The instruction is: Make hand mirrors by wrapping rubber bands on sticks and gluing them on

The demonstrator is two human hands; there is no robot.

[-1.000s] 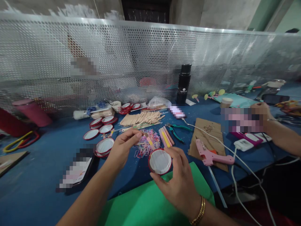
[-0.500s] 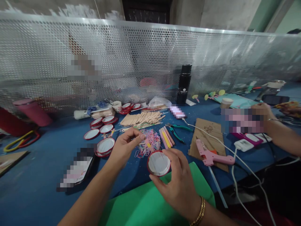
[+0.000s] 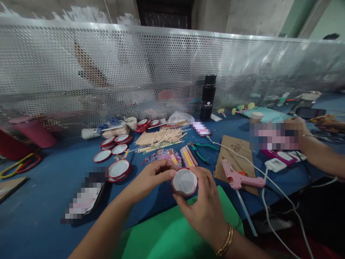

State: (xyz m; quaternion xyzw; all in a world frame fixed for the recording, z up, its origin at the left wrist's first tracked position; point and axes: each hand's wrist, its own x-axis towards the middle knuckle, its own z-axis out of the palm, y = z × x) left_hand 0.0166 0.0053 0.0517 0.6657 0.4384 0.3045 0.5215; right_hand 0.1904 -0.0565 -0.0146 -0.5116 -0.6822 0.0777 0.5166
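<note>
Between my hands is a round, red-rimmed lid (image 3: pixel 184 182) with a pale, lined face turned towards me. My right hand (image 3: pixel 205 198), with a gold bracelet at the wrist, grips its right edge between thumb and fingers. At the upper left rim, my left hand (image 3: pixel 153 180) closes with thumb and forefinger on the lid; what its fingertips do behind the rim is partly hidden. A short pink and yellow strip (image 3: pixel 175 158) shows just above the lid. Behind it lies a heap of multicoloured shredded strands (image 3: pixel 159 155).
More red-rimmed lids (image 3: pixel 118 169) lie at left, near a phone (image 3: pixel 87 196). Beyond are wooden sticks (image 3: pixel 161 136), coloured sticks (image 3: pixel 188 155), green-handled pliers (image 3: pixel 202 151) and a black bottle (image 3: pixel 208 97). At right, a pink glue gun (image 3: pixel 239 178) rests on cardboard (image 3: pixel 238 147), near another person's arm (image 3: pixel 320 154).
My left hand has moved right and down from beside the strands to the lid's rim. The lid stays in my right hand, slightly shifted. The view has moved a little.
</note>
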